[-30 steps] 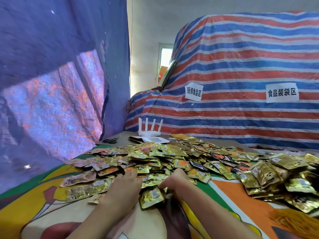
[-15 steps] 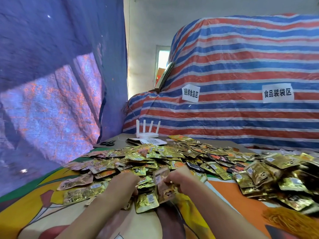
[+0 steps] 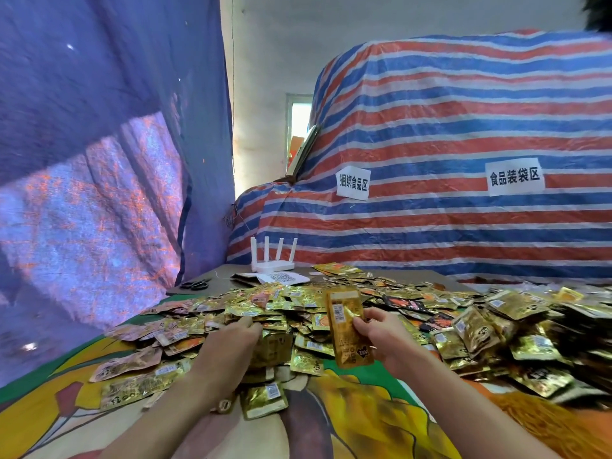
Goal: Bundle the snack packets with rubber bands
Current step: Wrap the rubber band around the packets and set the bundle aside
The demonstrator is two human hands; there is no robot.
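My right hand (image 3: 384,336) pinched one gold packet (image 3: 346,326) upright, just above heap of snack packets (image 3: 480,329) on patterned cloth (image 3: 364,412); my left hand (image 3: 231,341) lay palm-down on heap's near edge; whether its fingers gripped anything, could not tell.

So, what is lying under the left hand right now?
Gold snack packets of the pile lie under the left hand. Its back hides the fingers, so a grip cannot be seen. The right hand holds one orange packet.
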